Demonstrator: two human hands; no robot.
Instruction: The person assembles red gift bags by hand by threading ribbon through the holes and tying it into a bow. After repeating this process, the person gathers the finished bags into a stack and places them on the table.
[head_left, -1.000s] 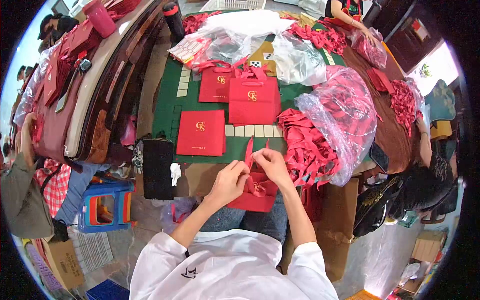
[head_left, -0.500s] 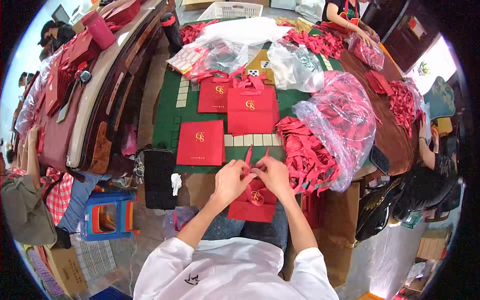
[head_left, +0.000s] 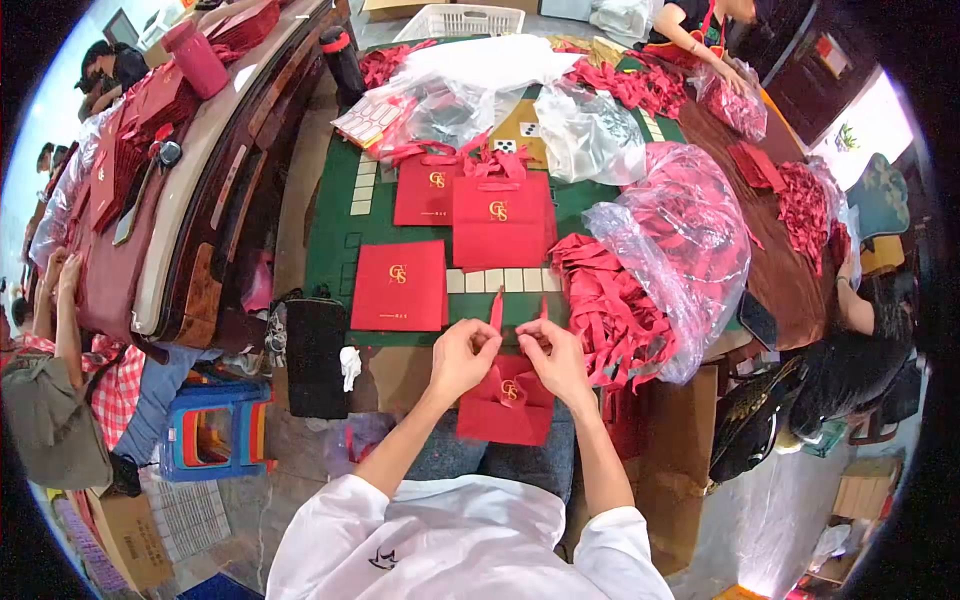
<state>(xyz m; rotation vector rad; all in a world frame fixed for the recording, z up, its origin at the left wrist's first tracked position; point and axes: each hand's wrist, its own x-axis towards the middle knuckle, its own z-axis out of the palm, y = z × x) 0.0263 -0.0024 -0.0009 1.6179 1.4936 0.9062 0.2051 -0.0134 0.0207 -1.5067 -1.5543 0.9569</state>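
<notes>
Head view: above the red bag, our left grip and right grip pinch red ribbon; we should match both ends.

A small red paper bag is at the near edge of the desk, its front face in view. Gold letters mark the upper part of that face, a crosswise crease runs below them, and the lower part is plain. Above the bag, a narrow red ribbon points its two ends toward the desk, standing apart from each other; its middle is too hidden to make out.
</notes>
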